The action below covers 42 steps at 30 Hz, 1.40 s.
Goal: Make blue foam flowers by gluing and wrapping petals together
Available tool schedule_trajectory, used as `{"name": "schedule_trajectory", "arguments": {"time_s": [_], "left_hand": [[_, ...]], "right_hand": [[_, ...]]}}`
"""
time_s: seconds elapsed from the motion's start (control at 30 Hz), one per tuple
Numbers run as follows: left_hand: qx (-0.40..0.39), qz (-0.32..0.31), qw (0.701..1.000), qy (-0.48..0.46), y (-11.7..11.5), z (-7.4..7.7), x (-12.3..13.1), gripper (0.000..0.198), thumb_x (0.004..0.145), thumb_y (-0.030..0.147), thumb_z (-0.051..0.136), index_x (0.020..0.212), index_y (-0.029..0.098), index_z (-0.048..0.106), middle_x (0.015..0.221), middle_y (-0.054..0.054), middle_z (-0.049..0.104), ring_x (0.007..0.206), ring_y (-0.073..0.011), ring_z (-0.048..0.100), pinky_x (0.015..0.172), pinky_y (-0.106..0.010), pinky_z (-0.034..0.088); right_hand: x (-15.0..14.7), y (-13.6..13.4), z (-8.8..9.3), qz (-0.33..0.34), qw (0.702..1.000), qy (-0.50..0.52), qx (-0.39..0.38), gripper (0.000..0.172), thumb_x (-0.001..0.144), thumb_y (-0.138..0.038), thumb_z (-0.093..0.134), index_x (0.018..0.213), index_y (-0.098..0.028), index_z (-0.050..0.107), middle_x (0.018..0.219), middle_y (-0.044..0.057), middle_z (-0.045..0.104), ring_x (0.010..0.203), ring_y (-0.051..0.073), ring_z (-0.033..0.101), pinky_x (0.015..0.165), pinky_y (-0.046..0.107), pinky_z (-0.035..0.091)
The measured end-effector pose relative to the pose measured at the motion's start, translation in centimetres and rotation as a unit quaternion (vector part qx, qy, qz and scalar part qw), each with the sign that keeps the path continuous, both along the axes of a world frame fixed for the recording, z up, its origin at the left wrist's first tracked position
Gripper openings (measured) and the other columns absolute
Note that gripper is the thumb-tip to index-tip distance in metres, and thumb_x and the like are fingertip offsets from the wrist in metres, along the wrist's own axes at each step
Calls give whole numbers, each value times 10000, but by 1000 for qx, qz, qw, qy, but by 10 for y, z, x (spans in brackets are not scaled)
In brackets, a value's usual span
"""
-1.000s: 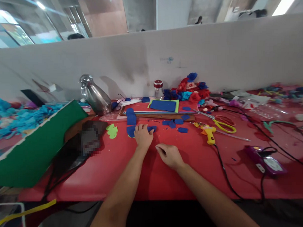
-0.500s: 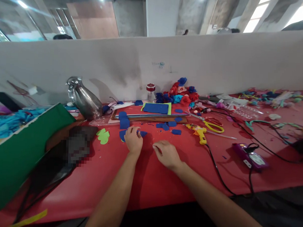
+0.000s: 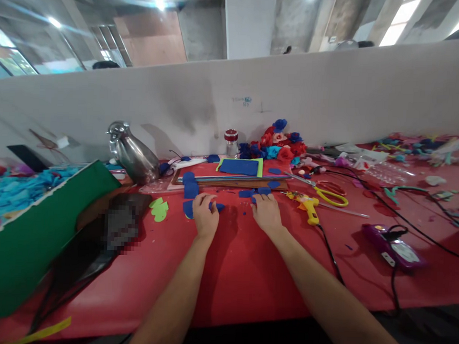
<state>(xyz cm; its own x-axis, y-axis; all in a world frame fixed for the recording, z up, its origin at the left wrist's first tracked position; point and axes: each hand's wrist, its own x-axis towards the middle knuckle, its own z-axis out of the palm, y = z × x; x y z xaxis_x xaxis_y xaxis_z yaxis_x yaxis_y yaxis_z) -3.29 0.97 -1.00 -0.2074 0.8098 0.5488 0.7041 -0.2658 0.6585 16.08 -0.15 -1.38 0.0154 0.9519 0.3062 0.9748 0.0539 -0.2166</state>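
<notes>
My left hand (image 3: pixel 206 216) rests low over the red table with its fingers curled round a dark blue paper piece (image 3: pixel 220 207), whose tip shows beyond the thumb. Beside that hand, another blue cut piece (image 3: pixel 188 209) lies partly covered. My right hand (image 3: pixel 266 213) reaches forward with fingers stretched out, the fingertips over a small blue piece (image 3: pixel 264 191). A second blue piece (image 3: pixel 246 193) lies to the left of those fingertips. Further blue pieces (image 3: pixel 191 189) are stacked ahead of my left hand. Light green cut shapes (image 3: pixel 159 209) lie to its left.
A yellow glue gun (image 3: pixel 310 210) and yellow-handled scissors (image 3: pixel 332 196) lie right of my hands. A purple power socket (image 3: pixel 394 248) sits further right with cords. Behind are a metal jug (image 3: pixel 134 153), a jar (image 3: pixel 231 144) and paper flowers (image 3: pixel 279 143). A green box (image 3: pixel 54 226) stands left.
My right hand has moved forward and right to the small blue pieces, and its fingers have stretched out. The left hand stays at the same blue piece. The view has shifted slightly.
</notes>
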Motion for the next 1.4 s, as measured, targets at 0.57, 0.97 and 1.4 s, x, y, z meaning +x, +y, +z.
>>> {"name": "schedule_trajectory", "arguments": {"time_s": [0.57,0.97,1.4], "left_hand": [[-108,-43,958,-262,1,-4,62,272,683,39,548,863,189,685,940,-30,590,641,-88,504,720,-261,459],[-190,-142,958,164,-8,2,53,168,773,160,582,847,221,719,894,-51,674,873,-193,611,809,-300,476],[-76,-115,985,108,-5,-10,54,195,797,116,549,867,205,708,893,-52,673,888,-195,591,833,-317,477]], "right_hand": [[13,6,5,3,983,177,46,242,876,-142,374,871,-171,614,841,85,662,819,217,518,753,317,357],[7,-4,17,5,997,70,-11,180,853,-180,494,824,-194,672,950,90,672,977,260,492,801,381,328],[62,-3,50,-137,972,185,-38,248,826,-245,509,976,-236,706,990,73,723,922,242,645,787,354,462]]}}
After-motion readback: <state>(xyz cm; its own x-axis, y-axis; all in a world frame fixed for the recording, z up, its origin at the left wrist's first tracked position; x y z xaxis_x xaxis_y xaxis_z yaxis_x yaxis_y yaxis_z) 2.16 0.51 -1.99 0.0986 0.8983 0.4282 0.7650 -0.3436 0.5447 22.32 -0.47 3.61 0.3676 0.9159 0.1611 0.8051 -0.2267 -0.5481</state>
